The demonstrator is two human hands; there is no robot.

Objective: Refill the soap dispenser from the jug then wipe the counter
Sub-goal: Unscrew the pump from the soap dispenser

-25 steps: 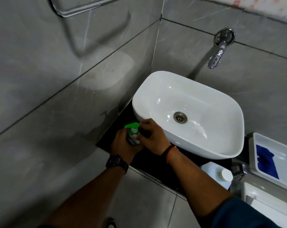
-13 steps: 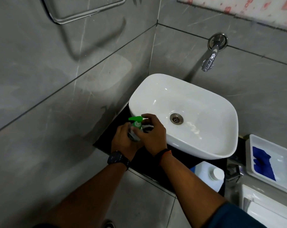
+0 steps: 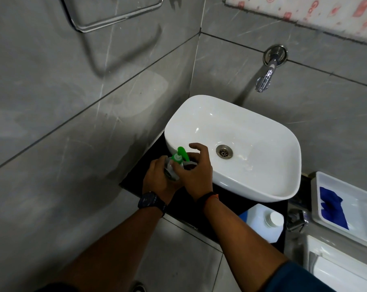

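A small soap dispenser (image 3: pixel 172 168) with a green pump head (image 3: pixel 181 155) stands on the black counter (image 3: pixel 226 204) at the sink's left front. My left hand (image 3: pixel 157 180) wraps around the bottle's body. My right hand (image 3: pixel 196 171) sits at the pump's collar, thumb and forefinger pinching it, the other fingers spread. The pump nozzle points away toward the basin. A translucent white jug (image 3: pixel 260 223) with a white cap stands on the counter's right front corner, apart from both hands. A blue cloth (image 3: pixel 333 207) lies in a white tray.
The white basin (image 3: pixel 199 114) fills most of the counter. A chrome tap (image 3: pixel 264 77) juts from the back wall above it. The white tray (image 3: pixel 346 186) rests on a toilet cistern at the right. Grey tiled walls close in left and behind, with a chrome rail (image 3: pixel 115 20) upper left.
The green pump head has turned from pointing left to pointing away toward the basin. My right hand's fingers have spread. The camera view shifted slightly downward.
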